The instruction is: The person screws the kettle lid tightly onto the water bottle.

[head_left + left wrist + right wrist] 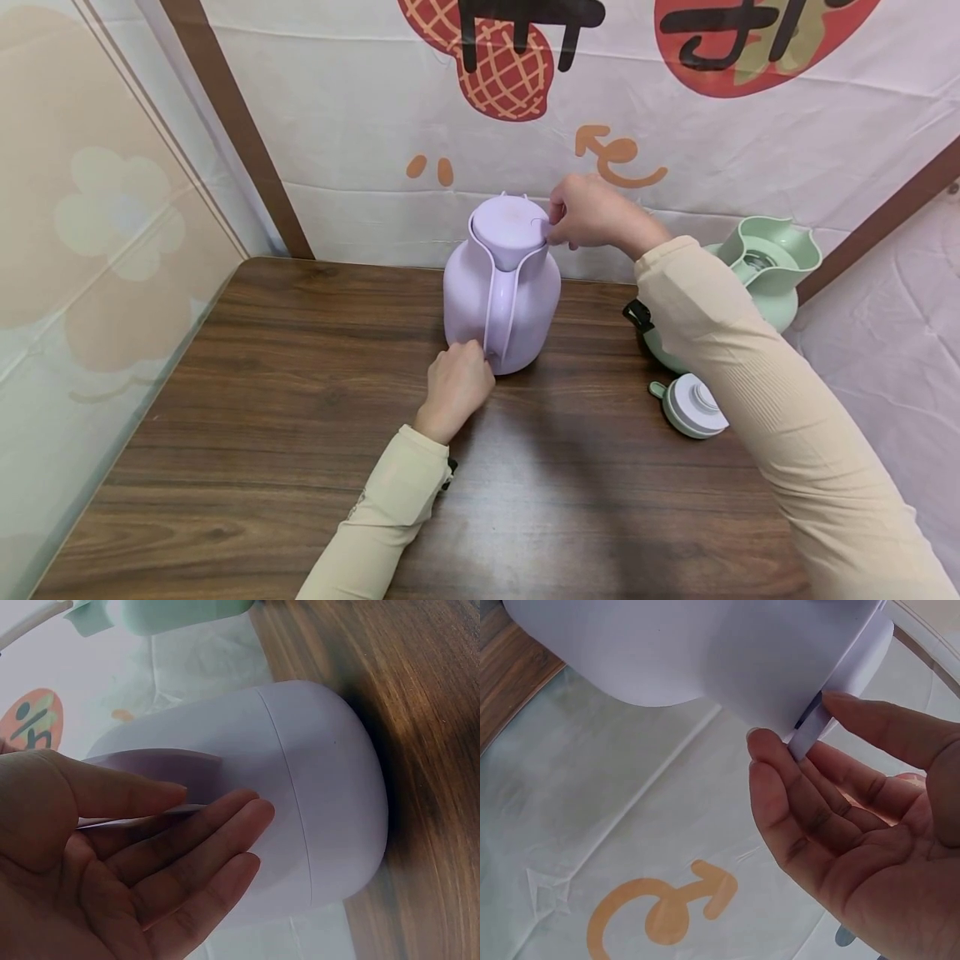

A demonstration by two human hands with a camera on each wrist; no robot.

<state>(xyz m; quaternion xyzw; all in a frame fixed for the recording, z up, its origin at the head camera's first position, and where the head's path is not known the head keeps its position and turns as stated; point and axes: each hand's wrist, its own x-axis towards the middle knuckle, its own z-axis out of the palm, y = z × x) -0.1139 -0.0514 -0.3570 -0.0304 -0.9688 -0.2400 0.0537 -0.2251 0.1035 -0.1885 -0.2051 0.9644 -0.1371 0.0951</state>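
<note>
A lilac thermos jug stands upright on the wooden table against the back wall cloth, its handle facing me. Its round lid sits in the top opening. My left hand is at the lower part of the handle, and in the left wrist view the thumb and index finger pinch it while the other fingers extend loosely. At the rim's right side, my right hand pinches a small tab sticking out from the lid, thumb on one side and fingertips on the other.
Behind my right forearm stands a green thermos jug with its top uncovered, partly hidden by the sleeve. Before it a white and green lid lies upside down. Printed cloth walls border the wooden table at back and sides.
</note>
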